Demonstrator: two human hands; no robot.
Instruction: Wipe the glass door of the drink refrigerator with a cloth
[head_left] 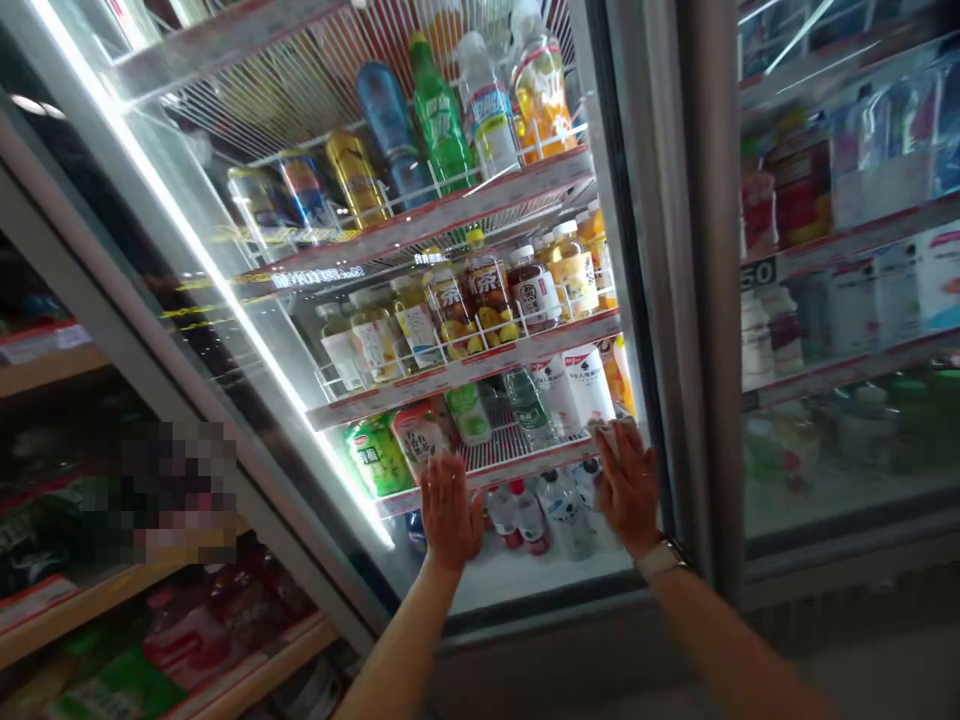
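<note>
My left hand (448, 512) is raised with its fingers stretched out, against the glass door (480, 590) of a lit drinks fridge, in front of the lower shelf. Farther right, my right hand (628, 488) lies flat on the same glass near the door's right frame, fingers extended, a band around its wrist. A pale patch shows at the right fingertips; I cannot tell whether it is a cloth or a reflection. Behind the glass near my left hand are a green pack (379, 458) and a reddish pack (424, 435). White cartons (587, 385) stand behind the glass above my right hand.
Several bottles and cans fill the fridge shelves, including a green bottle (441, 115) and dark tea bottles (491, 290). A grey door frame (686, 300) separates a second fridge (847, 430) on the right. Wooden shelves (262, 665) with packaged goods appear at left, partly blurred.
</note>
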